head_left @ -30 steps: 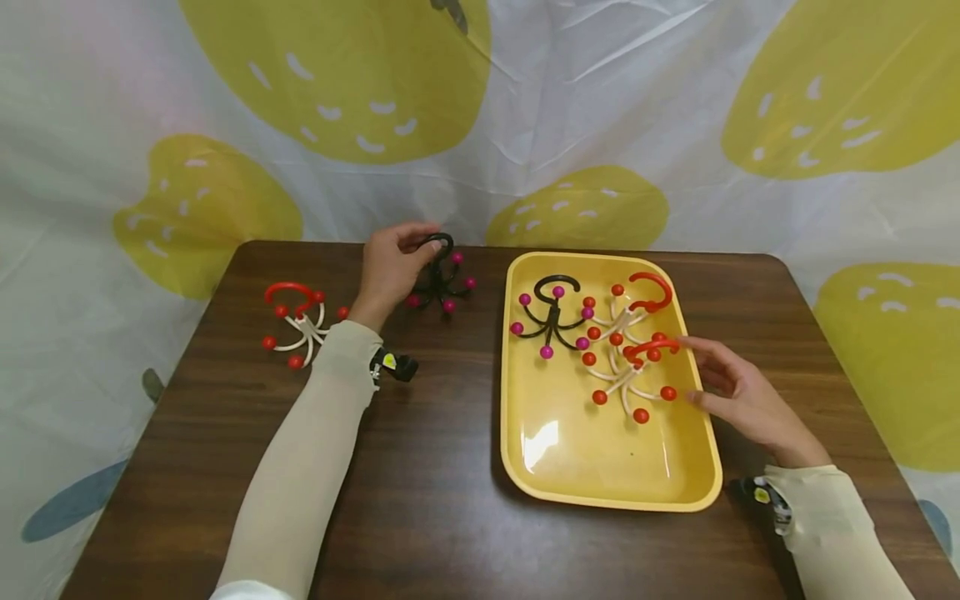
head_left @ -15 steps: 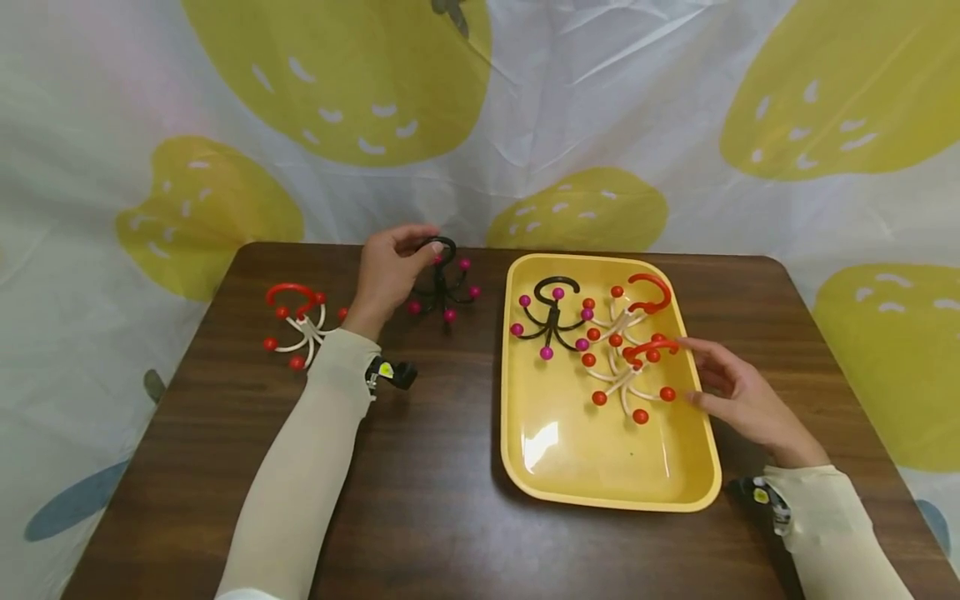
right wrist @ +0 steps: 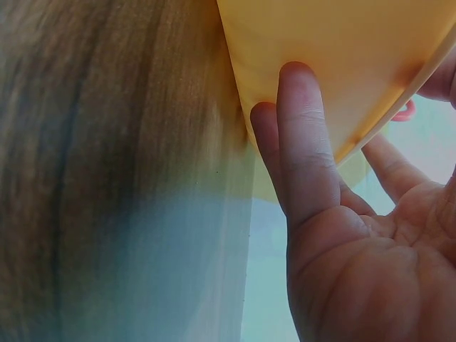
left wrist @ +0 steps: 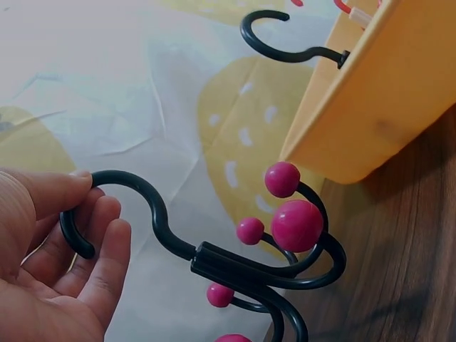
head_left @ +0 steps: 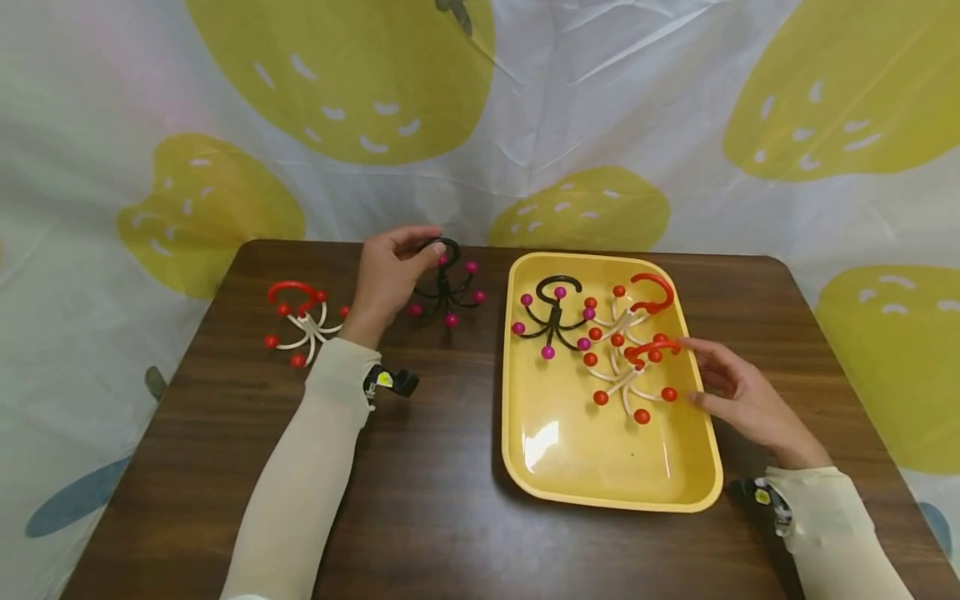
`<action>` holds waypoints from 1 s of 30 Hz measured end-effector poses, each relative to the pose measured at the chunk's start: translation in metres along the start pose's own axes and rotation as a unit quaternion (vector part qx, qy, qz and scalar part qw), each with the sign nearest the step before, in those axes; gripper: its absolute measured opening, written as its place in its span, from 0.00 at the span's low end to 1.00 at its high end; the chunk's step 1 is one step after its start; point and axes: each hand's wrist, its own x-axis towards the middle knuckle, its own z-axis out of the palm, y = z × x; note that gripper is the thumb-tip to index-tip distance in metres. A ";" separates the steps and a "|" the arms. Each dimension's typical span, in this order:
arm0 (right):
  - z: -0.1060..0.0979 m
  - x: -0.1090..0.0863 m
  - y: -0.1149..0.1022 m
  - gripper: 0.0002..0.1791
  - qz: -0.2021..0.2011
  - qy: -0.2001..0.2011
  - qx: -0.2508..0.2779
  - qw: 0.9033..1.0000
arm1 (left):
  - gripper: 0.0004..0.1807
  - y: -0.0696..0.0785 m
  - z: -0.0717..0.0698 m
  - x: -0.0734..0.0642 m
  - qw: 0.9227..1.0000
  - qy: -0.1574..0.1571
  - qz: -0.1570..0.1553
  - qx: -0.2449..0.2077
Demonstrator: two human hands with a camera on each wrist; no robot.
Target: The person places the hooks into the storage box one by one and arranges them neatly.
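Observation:
In the head view my left hand (head_left: 386, 275) pinches the curved top of a black multi-arm hanging hook (head_left: 444, 286) with pink ball tips. The left wrist view shows thumb and fingers on the curl of this black hook (left wrist: 174, 242), its balled arms pointing away from the hand. Whether it touches the table cannot be told. At the yellow tray's right side, my right hand (head_left: 750, 408) touches the rim with thumb and fingertips. Its straight fingers (right wrist: 306, 142) lie against the outside of the yellow tray (right wrist: 356, 43).
The yellow tray (head_left: 611, 498) holds a black hook (head_left: 553, 317) with pink balls and two white hooks with red tops, the nearer white hook (head_left: 633, 379) overlapping the other. Another white-and-red hook (head_left: 306, 325) lies left on the brown table (head_left: 427, 467). A patterned cloth (head_left: 585, 100) hangs behind.
My left hand keeps its pinch while the black hook's balled arms shift slightly to the right, towards the tray. My right hand and the tray stay in place.

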 end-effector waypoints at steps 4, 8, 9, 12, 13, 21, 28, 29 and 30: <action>-0.001 -0.001 0.000 0.40 -0.001 0.002 0.000 1.000 | 0.15 0.006 0.001 -0.005 1.000 -0.002 0.004 -0.006; -0.002 -0.002 0.000 0.40 -0.006 -0.003 0.006 1.000 | 0.14 0.012 0.002 -0.011 1.000 -0.004 0.018 0.001; -0.001 -0.002 -0.001 0.40 -0.006 -0.005 0.007 1.000 | 0.14 0.014 0.003 -0.012 1.000 -0.004 0.023 0.004; 0.000 -0.002 -0.001 0.39 -0.004 -0.009 0.005 1.000 | 0.14 0.020 0.004 -0.017 0.999 -0.007 0.037 0.009; 0.001 -0.002 -0.001 0.39 -0.003 -0.009 0.004 1.000 | 0.14 0.022 0.004 -0.019 0.999 -0.008 0.039 0.011; 0.002 -0.001 -0.002 0.40 0.000 -0.005 0.006 1.000 | 0.14 0.034 0.007 -0.031 0.998 -0.026 0.057 0.014; 0.000 -0.001 -0.002 0.40 0.003 -0.006 -0.008 1.000 | 0.13 0.047 0.017 -0.044 0.996 -0.046 0.076 0.029; 0.000 -0.001 -0.002 0.40 0.003 -0.006 -0.008 1.000 | 0.13 0.049 0.019 -0.045 0.995 -0.048 0.077 0.030; 0.000 -0.002 -0.002 0.40 0.004 -0.006 -0.007 1.000 | 0.13 0.051 0.021 -0.047 0.995 -0.050 0.078 0.031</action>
